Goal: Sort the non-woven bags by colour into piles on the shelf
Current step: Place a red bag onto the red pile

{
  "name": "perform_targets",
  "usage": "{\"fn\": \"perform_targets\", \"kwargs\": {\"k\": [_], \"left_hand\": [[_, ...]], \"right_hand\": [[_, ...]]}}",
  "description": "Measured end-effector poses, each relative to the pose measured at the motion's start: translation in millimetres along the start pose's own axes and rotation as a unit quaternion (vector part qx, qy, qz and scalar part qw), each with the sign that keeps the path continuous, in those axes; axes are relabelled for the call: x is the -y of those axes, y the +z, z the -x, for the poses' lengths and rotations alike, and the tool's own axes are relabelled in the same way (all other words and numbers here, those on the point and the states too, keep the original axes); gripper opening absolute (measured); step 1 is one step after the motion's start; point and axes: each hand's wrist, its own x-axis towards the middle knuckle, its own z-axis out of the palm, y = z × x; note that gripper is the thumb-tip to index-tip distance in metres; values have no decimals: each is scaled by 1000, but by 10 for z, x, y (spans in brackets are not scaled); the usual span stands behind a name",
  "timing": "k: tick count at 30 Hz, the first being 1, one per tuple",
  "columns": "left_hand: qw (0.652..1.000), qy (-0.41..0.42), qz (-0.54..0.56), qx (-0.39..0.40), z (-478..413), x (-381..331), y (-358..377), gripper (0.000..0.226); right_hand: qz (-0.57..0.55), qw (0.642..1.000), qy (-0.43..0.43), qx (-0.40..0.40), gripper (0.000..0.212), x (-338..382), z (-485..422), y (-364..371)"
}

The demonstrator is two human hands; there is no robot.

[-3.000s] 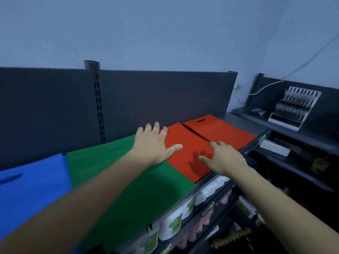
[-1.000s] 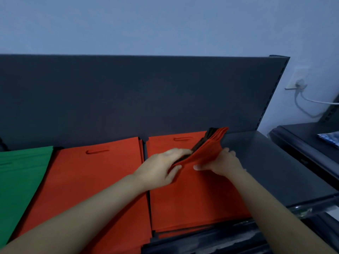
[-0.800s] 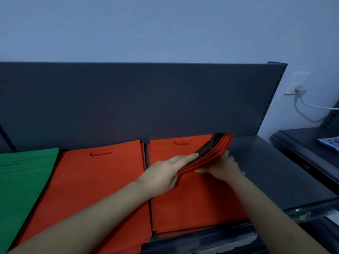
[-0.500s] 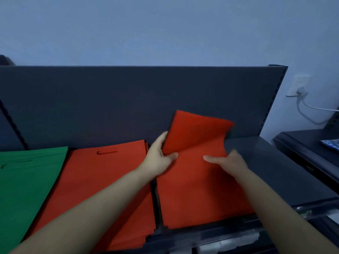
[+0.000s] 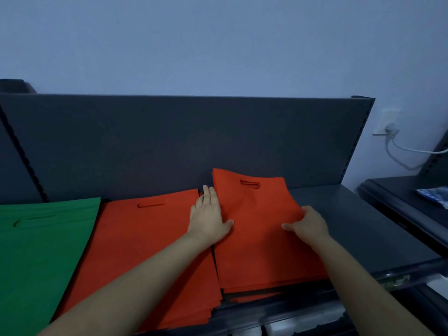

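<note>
The right hand [image 5: 309, 225] hides its own fingertips. The fingers curl under the right edge of a stack of flat orange-red non-woven bags [image 5: 254, 241] and the thumb lies on top, pinching the upper layers. How many bags it has caught cannot be told. Dark layers show at the stack's front edge, but what they are is unclear.

The left hand [image 5: 208, 217] lies with its fingers straight and pressed together along the stack's left edge, thumb resting on the top bag. Beyond those fingertips the stack's far corner rises in front of the dark grey back panel [image 5: 194, 141].

Just left of the left fingers sits a second pile of orange-red fabric bags [image 5: 150, 241], partly covered by the forearm. Further left is a pile of green fabric bags [image 5: 41, 251], cut off by the frame.

Right of the right fingers, a stretch of the dark grey metal shelf [image 5: 351, 226] runs to its end.

The bags look matte and softly creased, with slot handles cut near the top.
</note>
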Motion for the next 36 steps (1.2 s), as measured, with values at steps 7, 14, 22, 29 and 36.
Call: {"fn": "perform_targets", "kwargs": {"k": [7,14,22,29,36], "left_hand": [[977,213,-23,-16,95,37,27,84],[974,223,28,-7,33,71,12,69],[985,-5,154,83,-138,109,-40,63],[995,51,71,49,-24,24,-44,54],[993,29,85,77,-89,-43,-38,84]], "right_hand": [[70,994,-73,-29,69,119,117,40],[-159,975,-135,70,64,429,354,237],[74,994,-70,30,99,201,267,136],[38,996,-81,20,96,196,233,199],[36,997,-63,21,81,284,262,221]]}}
